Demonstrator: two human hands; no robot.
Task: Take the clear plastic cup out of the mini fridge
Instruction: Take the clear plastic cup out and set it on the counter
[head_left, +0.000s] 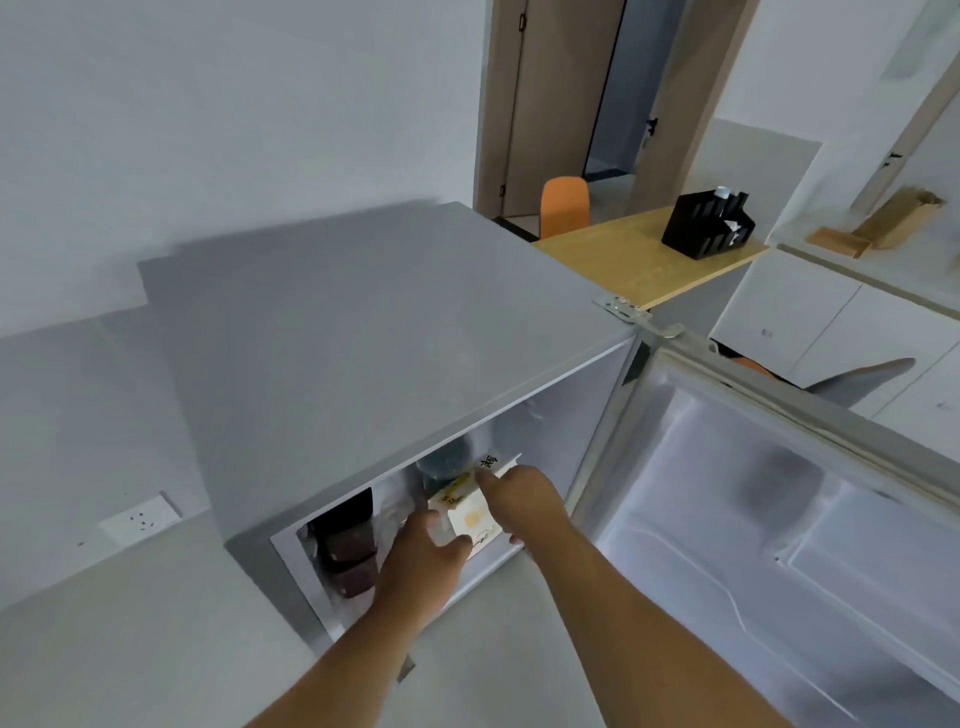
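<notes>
Mini fridge seen from above, door swung open at 3 o'clock. Both hands reached into compartment. White carton gripped by right hand from top and right side. Left hand curled at carton's lower left, fingers touching it; firm grasp cannot be told. Dark jar at 9 o'clock of carton. Rounded, possibly clear shape behind carton at 12 o'clock; clear plastic cup not identified with certainty. Judged: fridge opened, cup not yet grasped, removal left.

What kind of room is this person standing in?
Probably an office pantry or small break room: a grey mini fridge stands open against the wall, beside a wooden table with an orange chair, and white cabinets on the right.
</notes>
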